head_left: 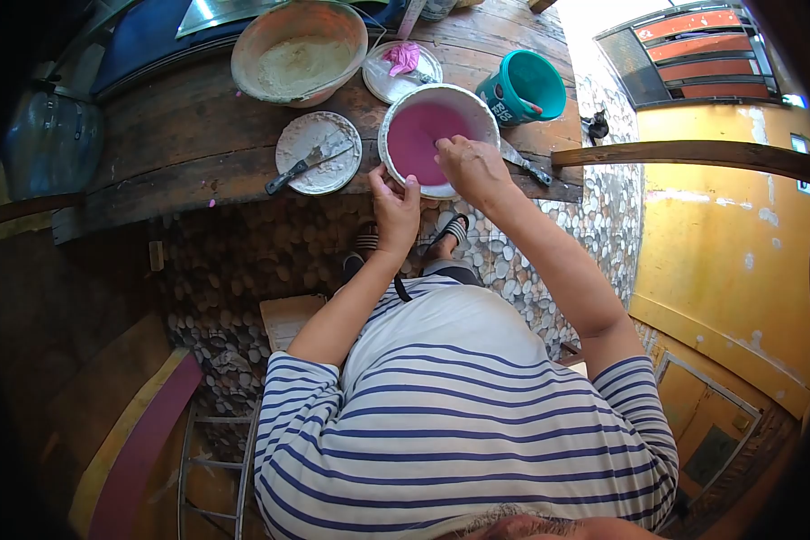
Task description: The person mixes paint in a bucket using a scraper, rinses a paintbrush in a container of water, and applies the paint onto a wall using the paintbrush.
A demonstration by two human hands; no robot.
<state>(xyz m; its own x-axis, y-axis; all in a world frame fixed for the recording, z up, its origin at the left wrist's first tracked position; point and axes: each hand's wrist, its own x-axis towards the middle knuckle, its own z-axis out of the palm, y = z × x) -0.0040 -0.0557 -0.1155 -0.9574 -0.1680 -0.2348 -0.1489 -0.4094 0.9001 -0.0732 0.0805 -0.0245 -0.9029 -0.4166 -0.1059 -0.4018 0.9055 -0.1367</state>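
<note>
A white bucket (488,117) with pink liquid (414,135) in it stands at the table's near edge. My left hand (396,211) grips the bucket's near left side, thumb and fingers against its rim. Above the near right rim is my right hand (477,166), its fingers closed over the pink liquid. A small dark tip shows at those fingers, too small to name. Left of the bucket, a putty knife (308,164) lies across a round lid (333,180) smeared with white paste. A second putty knife (528,166) rests to the bucket's right.
A large basin (246,67) of pale powder stands at the back left of the wooden table (198,148). Beside it, a white lid (376,87) carries a crumpled pink bag (403,58). At the right is a teal bucket (504,90). A wooden rail (684,153) extends rightward.
</note>
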